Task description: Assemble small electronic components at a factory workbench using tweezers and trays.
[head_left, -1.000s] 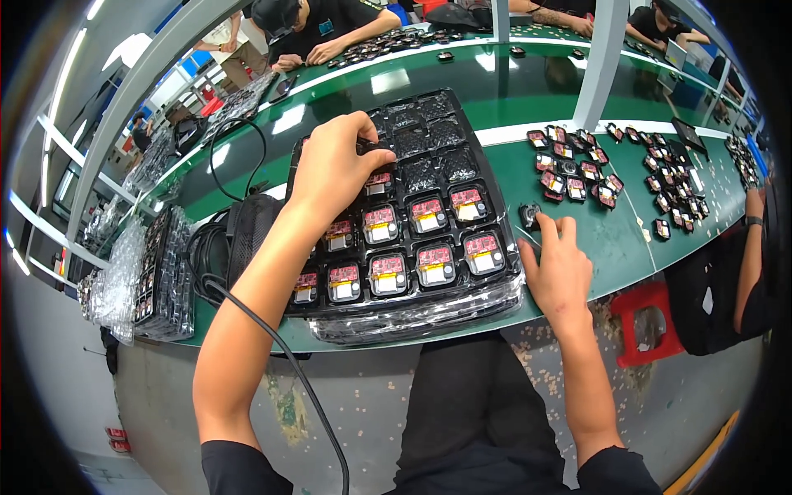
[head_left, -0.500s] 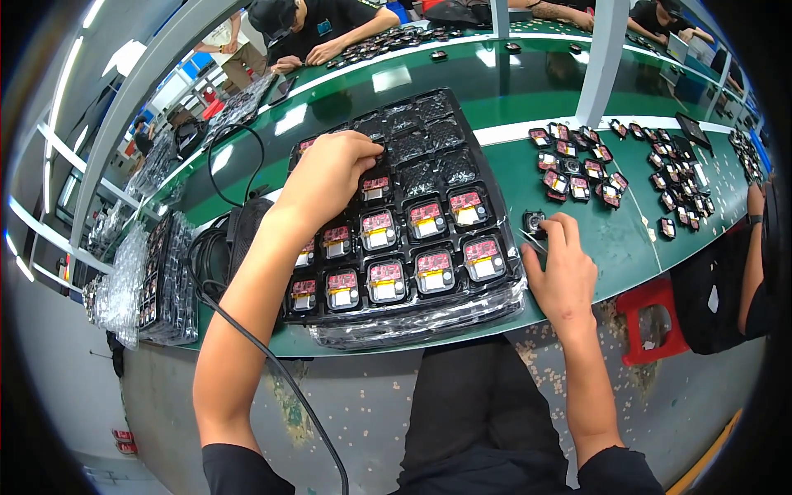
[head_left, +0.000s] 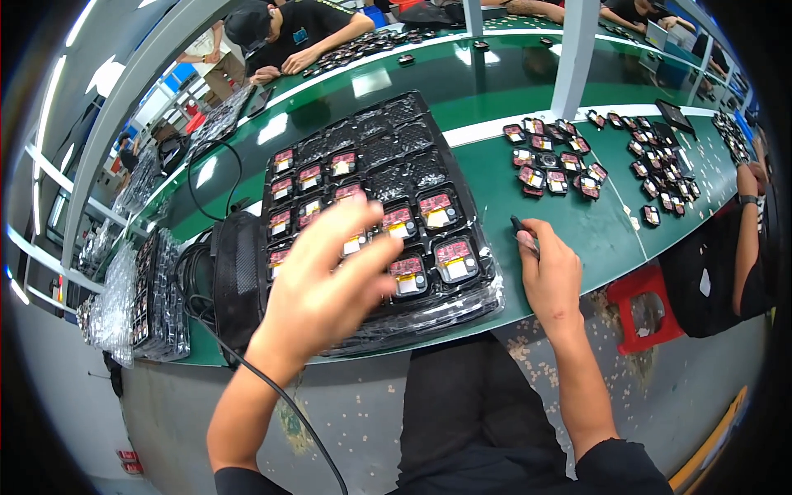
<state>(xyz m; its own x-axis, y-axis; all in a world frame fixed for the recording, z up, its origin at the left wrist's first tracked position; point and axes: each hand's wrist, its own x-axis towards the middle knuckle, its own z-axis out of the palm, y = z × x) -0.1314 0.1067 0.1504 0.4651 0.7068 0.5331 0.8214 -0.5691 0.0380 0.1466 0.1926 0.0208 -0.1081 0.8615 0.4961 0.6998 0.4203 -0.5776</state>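
Observation:
My left hand point(head_left: 334, 276), smeared by motion, hovers with fingers spread over the near part of a black plastic tray point(head_left: 458, 177). Nothing shows in its grasp. Rounded black-framed modules with red circuit boards, such as one module point(head_left: 456, 260), fill many of the tray's cells; several far and right-hand cells hold none. To the right of the tray, my right hand point(head_left: 551, 268) is closed around a thin dark pen-like tool point(head_left: 520, 226), its dark end pointing away from me. The hand hides the rest of the tool.
Loose modules point(head_left: 557, 161) lie in groups on the green table point(head_left: 487, 198) to the right. Wrapped trays point(head_left: 153, 301) stand at left beside a black bag point(head_left: 238, 268). A black cable point(head_left: 285, 396) crosses my left forearm. A metal post point(head_left: 573, 62) rises behind; co-workers sit across and at right.
My left hand has drawn back toward me from the tray's far cells, its fingers spreading. A module shows in a cell it covered. The black square part by my right hand no longer shows.

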